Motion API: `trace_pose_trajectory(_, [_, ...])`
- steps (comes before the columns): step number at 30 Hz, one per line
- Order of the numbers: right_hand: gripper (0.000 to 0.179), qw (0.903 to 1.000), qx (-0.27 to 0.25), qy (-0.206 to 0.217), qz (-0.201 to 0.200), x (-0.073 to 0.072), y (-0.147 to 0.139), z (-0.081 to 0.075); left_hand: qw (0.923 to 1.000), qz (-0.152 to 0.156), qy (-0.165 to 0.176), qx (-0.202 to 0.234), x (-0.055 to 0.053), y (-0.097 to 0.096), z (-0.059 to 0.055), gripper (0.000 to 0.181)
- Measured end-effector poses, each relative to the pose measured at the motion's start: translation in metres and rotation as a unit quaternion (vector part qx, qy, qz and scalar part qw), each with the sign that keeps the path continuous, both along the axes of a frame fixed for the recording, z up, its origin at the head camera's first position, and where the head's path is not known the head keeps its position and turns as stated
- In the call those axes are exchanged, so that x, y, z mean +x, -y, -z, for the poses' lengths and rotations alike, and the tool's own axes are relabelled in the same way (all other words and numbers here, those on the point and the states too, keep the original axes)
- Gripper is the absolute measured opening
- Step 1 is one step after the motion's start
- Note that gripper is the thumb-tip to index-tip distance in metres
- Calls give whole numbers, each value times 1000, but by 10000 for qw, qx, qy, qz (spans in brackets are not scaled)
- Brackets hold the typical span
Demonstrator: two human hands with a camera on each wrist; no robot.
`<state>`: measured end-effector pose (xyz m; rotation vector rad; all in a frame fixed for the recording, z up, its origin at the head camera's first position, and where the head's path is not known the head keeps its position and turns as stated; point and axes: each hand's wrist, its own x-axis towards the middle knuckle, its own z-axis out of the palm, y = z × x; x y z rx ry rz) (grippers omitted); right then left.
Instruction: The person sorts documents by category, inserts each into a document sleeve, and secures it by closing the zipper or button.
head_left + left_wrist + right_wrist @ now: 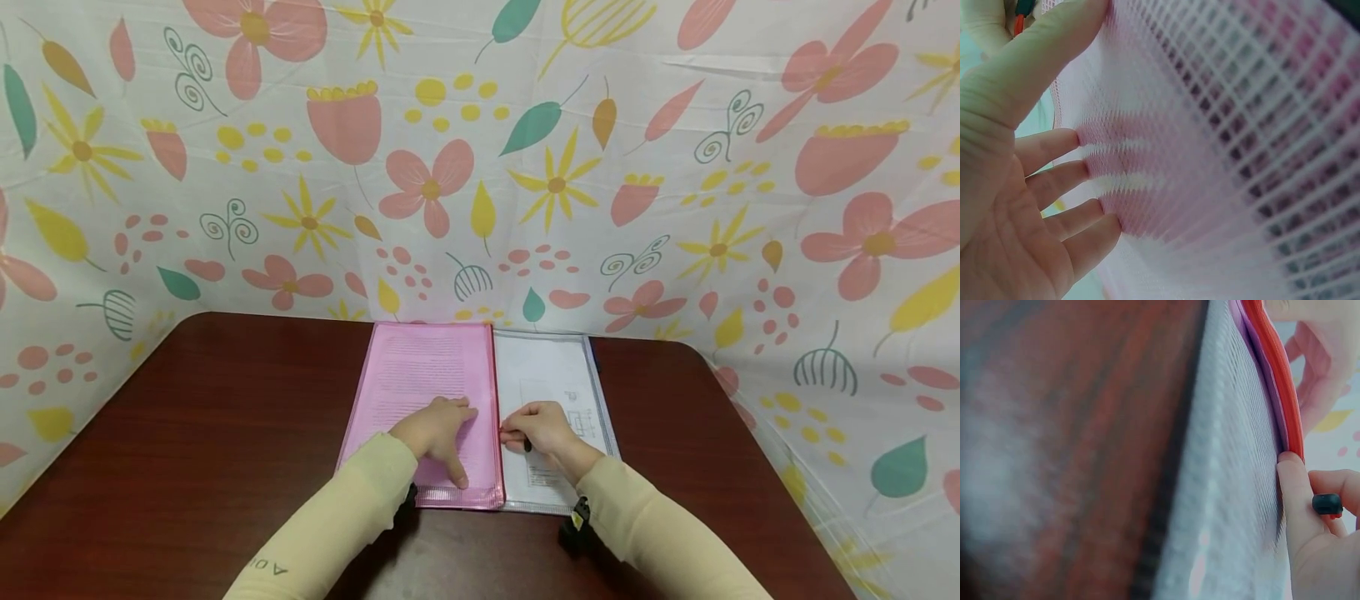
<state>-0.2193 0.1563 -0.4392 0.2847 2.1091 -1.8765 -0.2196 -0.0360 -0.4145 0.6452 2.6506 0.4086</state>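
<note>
A pink mesh zip pouch (420, 358) lies flat on the table, with a printed sheet showing through it. Spread across it, my left hand (441, 429) touches its surface with straight fingertips, as the left wrist view shows up close. Along the pouch's right edge runs a red zipper (1277, 362). There my right hand (546, 429) pinches the zipper pull, whose black end (1327, 504) sticks out between the fingers. Partly beneath the pink pouch, a clear white zip pouch (540, 354) holds papers with print and a diagram; the right hand is over it.
The dark brown wooden table (225, 417) extends to both sides of the pouches. Behind it hangs a white cloth (480, 125) printed with flowers and leaves, close to the pouches' far ends. A dark edge shows at the clear pouch's far right corner.
</note>
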Motion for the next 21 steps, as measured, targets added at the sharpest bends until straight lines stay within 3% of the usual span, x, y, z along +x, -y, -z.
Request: trace_pose_trajectory(21, [15, 9999, 47, -57, 115, -24, 2, -2, 9998, 113, 9, 139, 0, 5, 0, 119])
